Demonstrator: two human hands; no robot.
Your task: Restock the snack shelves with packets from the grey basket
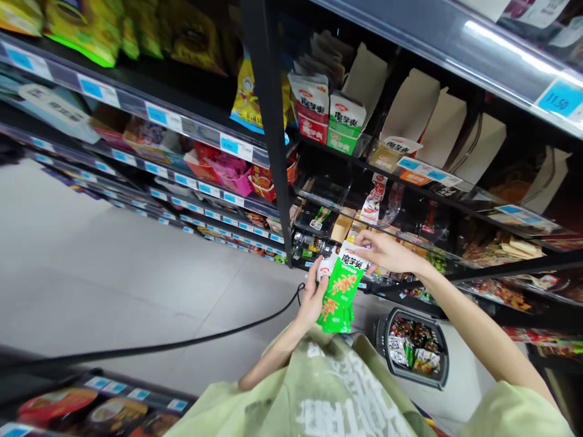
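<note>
Several green and white snack packets (344, 282) with pictures of orange food on them are held in a bunch in front of my body. My left hand (313, 297) is closed around their left side. At their upper right corner is my right hand (382, 250), its fingers curled and pinching the white top edge of the front packet. Part of the packets behind is hidden by the front one. Similar packets, one green (345, 124) and one red (310, 109), stand in boxes on the shelf above.
On the floor at the right sits a dark basket (444, 379) with snack packets in it. Shelves with blue price tags (237, 145) run along the aisle, divided by a black post (268, 121). A black cable (182, 345) crosses at the left.
</note>
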